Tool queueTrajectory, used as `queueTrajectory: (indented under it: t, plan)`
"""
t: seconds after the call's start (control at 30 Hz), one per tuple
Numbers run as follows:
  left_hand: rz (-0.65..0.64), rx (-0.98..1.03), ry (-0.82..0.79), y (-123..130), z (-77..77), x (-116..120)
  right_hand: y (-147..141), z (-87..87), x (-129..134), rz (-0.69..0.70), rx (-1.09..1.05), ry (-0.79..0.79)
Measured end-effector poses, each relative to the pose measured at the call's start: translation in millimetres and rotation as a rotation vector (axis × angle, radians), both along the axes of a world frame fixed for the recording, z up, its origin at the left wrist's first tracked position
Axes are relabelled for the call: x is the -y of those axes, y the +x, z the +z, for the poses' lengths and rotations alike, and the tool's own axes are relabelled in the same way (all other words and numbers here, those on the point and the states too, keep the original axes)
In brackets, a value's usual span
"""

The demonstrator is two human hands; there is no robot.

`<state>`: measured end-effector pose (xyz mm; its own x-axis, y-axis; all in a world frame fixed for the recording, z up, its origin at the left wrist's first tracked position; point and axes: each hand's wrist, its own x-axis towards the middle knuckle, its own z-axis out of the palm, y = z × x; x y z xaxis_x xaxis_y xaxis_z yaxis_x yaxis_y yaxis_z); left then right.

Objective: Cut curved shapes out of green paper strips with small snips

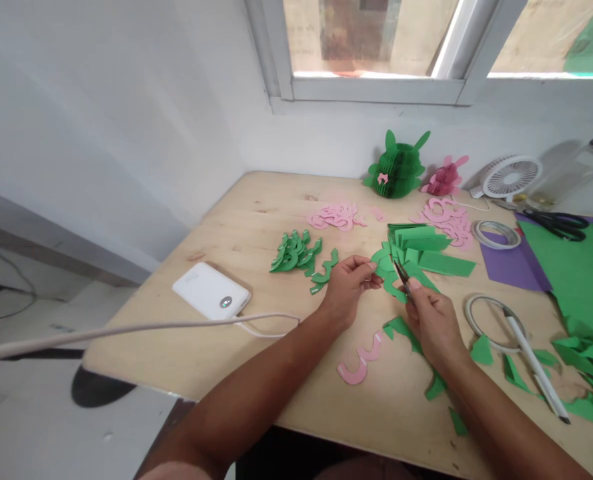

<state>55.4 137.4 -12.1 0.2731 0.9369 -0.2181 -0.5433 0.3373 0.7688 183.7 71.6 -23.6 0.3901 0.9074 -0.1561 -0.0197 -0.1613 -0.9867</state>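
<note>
My left hand [352, 283] pinches the edge of a curved green paper piece [386, 263] over the table. In my right hand [437, 325] is a slim dark pointed tool that looks like tweezers [402, 275], its tip at the green paper. Behind both hands lies a fanned stack of folded green paper [420, 241]. Wavy green cutouts with small white strips [296, 252] are heaped left of my left hand. Nearer me, a pink wavy cutout [355, 371] lies flat, and green scraps [433, 385] are partly hidden under my right forearm.
A white power bank [211, 291] with a cable lies at the left. Pink cutouts [337, 217], tape rolls [496, 235], a white pen [536, 363], black scissors [559, 225] and green sheets are about. Green [399, 170] and pink paper figures, plus a small fan [512, 175], stand behind.
</note>
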Motion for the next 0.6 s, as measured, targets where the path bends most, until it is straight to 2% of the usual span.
queueTrajectory:
  t: [0.17,0.47,0.6]
  plan:
    - [-0.098,-0.062,0.051,-1,-1.8,-2,3,8.7,-2,-0.037,-0.024,0.052]
    - [-0.422,-0.224,0.239,-5,-8.8,-3,9,13.0,-4,-0.040,-0.004,0.059]
    - [-0.379,-0.248,0.241,-4,-12.9,-5,11,5.8,-6,-0.052,-0.016,0.051]
